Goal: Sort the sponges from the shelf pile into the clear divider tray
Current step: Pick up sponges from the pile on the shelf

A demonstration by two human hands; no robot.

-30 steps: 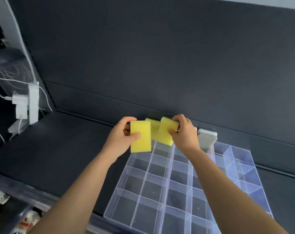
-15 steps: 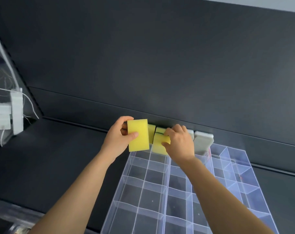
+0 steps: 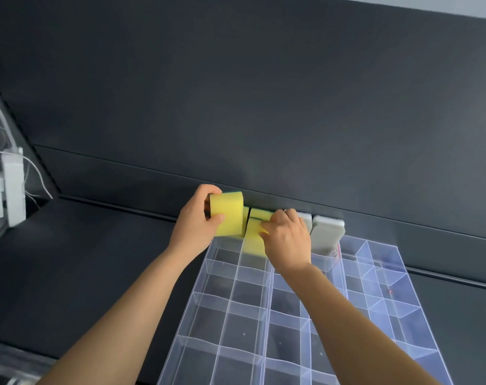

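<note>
A clear divider tray (image 3: 236, 295) lies on the dark shelf, its far end against the back wall. My left hand (image 3: 194, 226) grips a yellow sponge (image 3: 230, 215) upright above the tray's far-left corner. My right hand (image 3: 287, 240) holds a second yellow sponge (image 3: 253, 240), pushed down into a far compartment. Another yellow sponge (image 3: 260, 213) stands just behind it. Two grey-white sponges (image 3: 326, 232) stand upright at the tray's far end, to the right of my right hand.
A dark back panel (image 3: 264, 107) rises right behind the sponges. A white power strip with cables (image 3: 12, 187) hangs at the far left. The dark shelf surface (image 3: 83, 259) stretches left of the tray.
My right hand has pressed its yellow sponge lower into the far compartment. My left hand has tilted its sponge back and raised it slightly. The camera has shifted a little.
</note>
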